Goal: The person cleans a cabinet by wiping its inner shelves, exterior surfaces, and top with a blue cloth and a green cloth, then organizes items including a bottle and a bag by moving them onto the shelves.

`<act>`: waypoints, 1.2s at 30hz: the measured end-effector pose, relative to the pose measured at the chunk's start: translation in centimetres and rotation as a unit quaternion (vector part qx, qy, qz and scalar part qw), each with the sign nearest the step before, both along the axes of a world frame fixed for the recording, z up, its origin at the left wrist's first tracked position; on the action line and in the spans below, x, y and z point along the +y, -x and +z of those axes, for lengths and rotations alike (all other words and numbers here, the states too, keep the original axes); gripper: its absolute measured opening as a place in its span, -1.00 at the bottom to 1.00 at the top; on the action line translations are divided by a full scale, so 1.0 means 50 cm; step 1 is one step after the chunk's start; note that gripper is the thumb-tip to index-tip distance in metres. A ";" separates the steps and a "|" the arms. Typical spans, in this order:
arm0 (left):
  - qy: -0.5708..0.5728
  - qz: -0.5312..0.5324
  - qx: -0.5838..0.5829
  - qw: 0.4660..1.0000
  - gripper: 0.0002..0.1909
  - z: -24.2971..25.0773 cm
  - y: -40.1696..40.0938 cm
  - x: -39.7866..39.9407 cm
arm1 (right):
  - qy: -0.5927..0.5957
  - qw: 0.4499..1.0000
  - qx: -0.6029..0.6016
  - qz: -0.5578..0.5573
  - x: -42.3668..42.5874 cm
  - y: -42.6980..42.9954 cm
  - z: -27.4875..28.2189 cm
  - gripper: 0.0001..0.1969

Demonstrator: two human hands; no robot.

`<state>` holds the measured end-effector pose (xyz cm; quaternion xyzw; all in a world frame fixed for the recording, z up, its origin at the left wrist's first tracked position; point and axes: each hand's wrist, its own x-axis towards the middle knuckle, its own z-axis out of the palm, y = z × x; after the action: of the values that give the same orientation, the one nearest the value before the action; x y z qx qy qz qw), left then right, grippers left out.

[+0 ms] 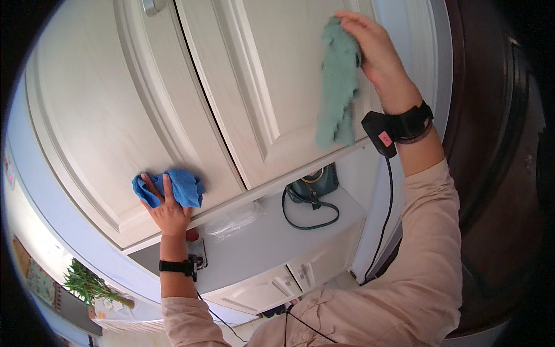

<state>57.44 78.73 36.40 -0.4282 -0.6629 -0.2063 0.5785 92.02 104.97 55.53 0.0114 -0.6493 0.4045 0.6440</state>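
My left hand (167,212) presses a crumpled blue cloth (184,188) against the lower part of the left cream cabinet door (86,121). Two of its fingers lie spread over the fabric. Higher up, my right hand (368,45) grips the top of a green cloth (338,86), which hangs down in front of the right cabinet door (295,86). Both doors are shut, with a dark gap between them. A metal handle (151,6) shows at the top of the left door.
Below the doors, a grey-white shelf (269,247) carries a dark handbag (321,186), clear plastic packaging (232,221) and a phone (198,251). A dark door (485,173) stands to the right. Green plants (86,279) are at lower left. Cables run from both wrist devices.
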 end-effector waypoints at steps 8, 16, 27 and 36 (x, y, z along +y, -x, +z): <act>-0.005 -0.017 0.026 1.000 -0.29 0.002 0.005 0.007 | -0.183 0.978 -0.039 -0.088 -0.001 0.100 -0.023 -0.66; -0.010 -0.038 0.025 0.999 -0.28 0.004 0.004 -0.003 | -0.551 0.687 -0.069 -0.468 0.021 0.197 -0.040 -0.49; -0.008 -0.058 0.025 0.998 -0.21 -0.004 0.012 -0.010 | -0.254 0.805 -0.051 -0.533 0.254 0.079 -0.098 -0.48; 0.033 -0.007 0.028 0.999 -0.26 0.142 -0.078 0.067 | -0.216 0.807 -0.165 -0.524 0.157 0.058 -0.471 -0.44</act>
<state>61.34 82.08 43.50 -0.4575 -0.6497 -0.1762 0.5810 89.14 112.80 32.00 -0.2584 -0.7236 -0.1495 0.6223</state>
